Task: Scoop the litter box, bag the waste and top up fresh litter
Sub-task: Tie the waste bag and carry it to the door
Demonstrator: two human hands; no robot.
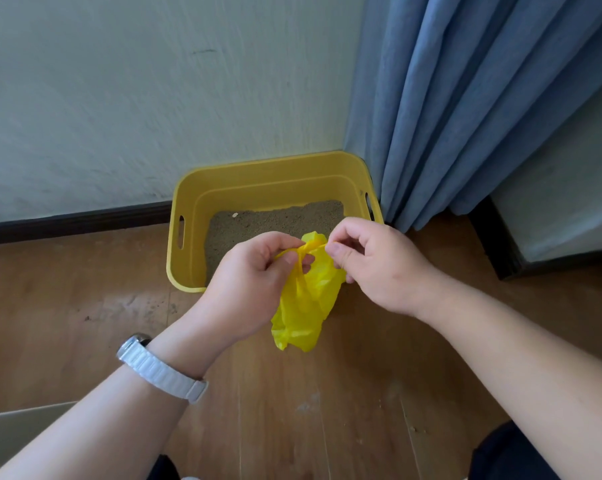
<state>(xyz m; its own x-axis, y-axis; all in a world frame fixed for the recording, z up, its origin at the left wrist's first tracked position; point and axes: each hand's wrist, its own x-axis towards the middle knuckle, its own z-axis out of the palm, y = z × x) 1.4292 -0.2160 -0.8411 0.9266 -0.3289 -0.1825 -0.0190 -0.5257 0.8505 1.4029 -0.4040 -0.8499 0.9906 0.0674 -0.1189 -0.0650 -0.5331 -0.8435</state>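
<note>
Head view: just in front of the yellow litter box (258,178), the left hand (254,275) and right hand (379,265) each pinch the twisted top of a thin yellow bag (310,303). It looks light, limp and slippery, and is best held by its handles. The box holds sandy litter (275,221). What is in the bag cannot be told.
</note>
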